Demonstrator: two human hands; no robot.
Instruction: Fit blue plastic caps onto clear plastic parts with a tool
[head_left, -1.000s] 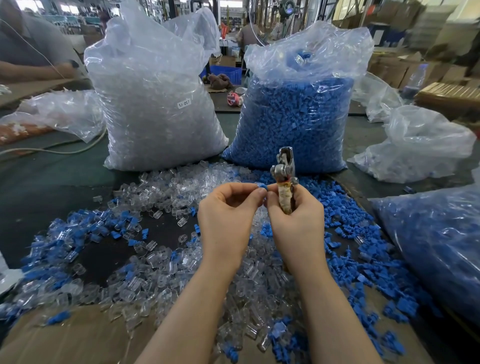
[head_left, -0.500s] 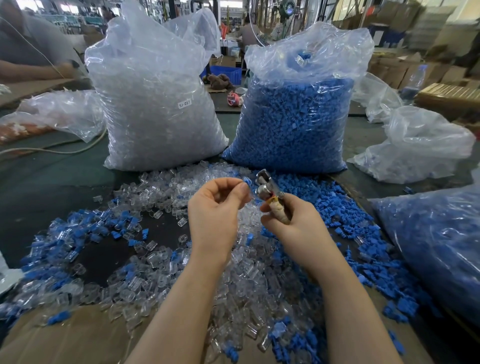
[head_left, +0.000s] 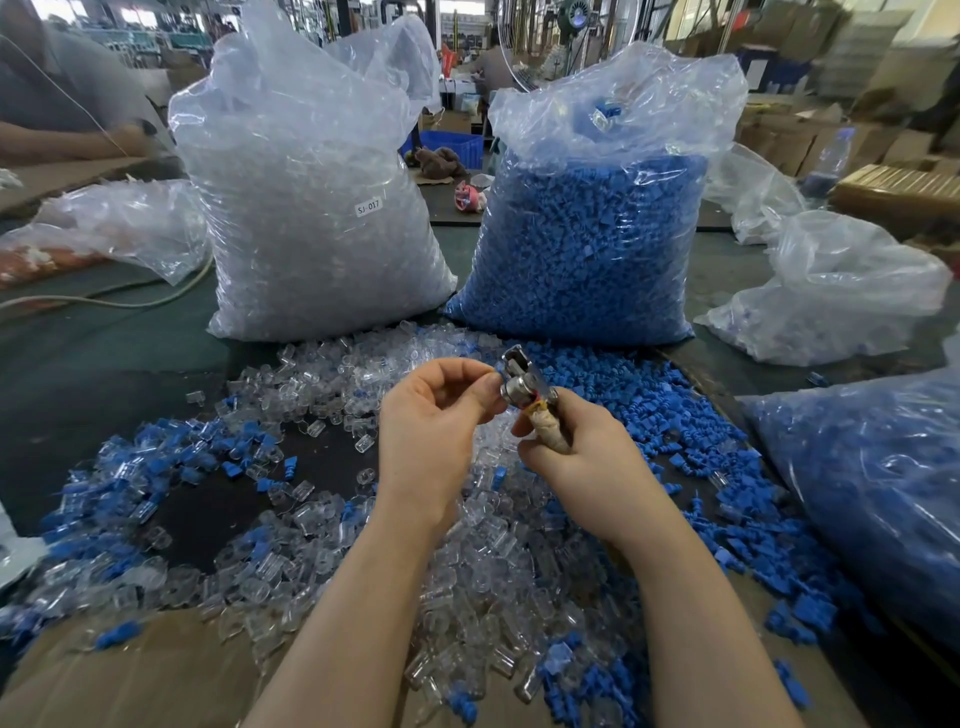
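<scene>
Two big plastic sacks stand behind my hands: the sack of clear parts (head_left: 317, 208) behind and to the left of the tool, the sack of blue caps (head_left: 587, 234) directly behind it, both tops crumpled open. A third blue-filled bag (head_left: 872, 493) lies to the tool's right, cut off by the frame edge. Below the tool the loose clear parts (head_left: 483, 587) heap under my forearms, which hide much of the pile; loose blue caps (head_left: 691, 436) spread to the tool's right.

My right hand (head_left: 582, 457) is clenched around the taped handle of the tool (head_left: 524, 395), whose metal head tilts up and left, towards my other hand. My left hand (head_left: 436, 431) is just left of that head, fingers curled, thumb and forefinger pinched together right at the metal. Something small seems to sit between those fingertips, but my thumb covers it and I cannot tell whether it is a cap, a clear part, or both. Whether the pinch touches the tool's head is also hard to make out. Both wrists are raised above the pile.
</scene>
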